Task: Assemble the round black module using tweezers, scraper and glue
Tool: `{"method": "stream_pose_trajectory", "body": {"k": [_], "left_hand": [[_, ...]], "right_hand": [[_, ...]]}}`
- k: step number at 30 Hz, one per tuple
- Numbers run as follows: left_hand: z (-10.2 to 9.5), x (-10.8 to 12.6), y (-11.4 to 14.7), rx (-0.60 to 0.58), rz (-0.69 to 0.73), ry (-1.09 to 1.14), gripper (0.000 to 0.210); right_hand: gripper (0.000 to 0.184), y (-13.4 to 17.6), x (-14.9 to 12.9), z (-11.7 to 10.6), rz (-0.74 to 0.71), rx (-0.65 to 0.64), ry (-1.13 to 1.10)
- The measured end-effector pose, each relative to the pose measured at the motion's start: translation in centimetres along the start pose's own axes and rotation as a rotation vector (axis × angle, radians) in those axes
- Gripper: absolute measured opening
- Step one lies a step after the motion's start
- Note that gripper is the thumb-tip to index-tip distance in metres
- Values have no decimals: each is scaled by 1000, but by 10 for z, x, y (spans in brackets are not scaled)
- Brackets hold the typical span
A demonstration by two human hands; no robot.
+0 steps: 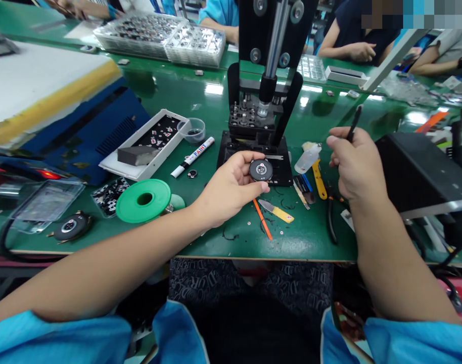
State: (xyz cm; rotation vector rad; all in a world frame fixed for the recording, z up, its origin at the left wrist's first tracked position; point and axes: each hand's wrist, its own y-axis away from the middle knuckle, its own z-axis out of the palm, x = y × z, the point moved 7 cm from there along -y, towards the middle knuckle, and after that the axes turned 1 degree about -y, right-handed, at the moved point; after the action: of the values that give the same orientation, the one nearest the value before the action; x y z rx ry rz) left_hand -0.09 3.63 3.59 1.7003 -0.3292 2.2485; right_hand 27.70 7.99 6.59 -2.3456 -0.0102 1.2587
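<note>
Between the thumb and fingers of my left hand point(234, 189) is a round black disc-shaped part point(261, 171) with a silver centre. It is held in front of the base of a black press point(267, 101). My right hand point(356, 162) is raised to the right, closed around a thin dark pen-like tool point(354, 123) that points upward; its exact kind is unclear. Below the hands lie an orange stick point(262, 220) and a yellow-handled blade point(277, 211). Near my right hand are a yellow utility knife point(319, 181), black-handled pliers point(331, 220) and a small clear bottle point(308, 158).
On the left are a white tray point(119, 169) of small parts, a paint marker point(193, 156), a green spool point(143, 200) and a blue machine point(113, 126). A black box point(428, 167) stands at right. Stacked clear trays point(195, 46) and other people are across the bench.
</note>
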Motion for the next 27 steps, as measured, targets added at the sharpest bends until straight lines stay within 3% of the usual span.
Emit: {"method": "stream_pose_trajectory", "body": {"k": [3,4,11,16,19,27], "left_hand": [[-1,1,-1,-8,17,4,58],[-1,2,-1,-7,22,2,59],[-2,0,-2,14,26,-23,67],[-5,-3,-2,35,29,-48,70],[-6,-3,-3,41,34,-63,69],[-10,0,-5,92,89,-128,62]], "right_hand": [[40,5,12,5,221,-52,-37],[44,7,11,10,231,-104,-23],[24,9,1,20,202,-267,249],[34,12,-8,18,133,-161,-11],[37,19,-20,17,71,-187,-104],[31,42,-59,31,-66,-574,-5]]}}
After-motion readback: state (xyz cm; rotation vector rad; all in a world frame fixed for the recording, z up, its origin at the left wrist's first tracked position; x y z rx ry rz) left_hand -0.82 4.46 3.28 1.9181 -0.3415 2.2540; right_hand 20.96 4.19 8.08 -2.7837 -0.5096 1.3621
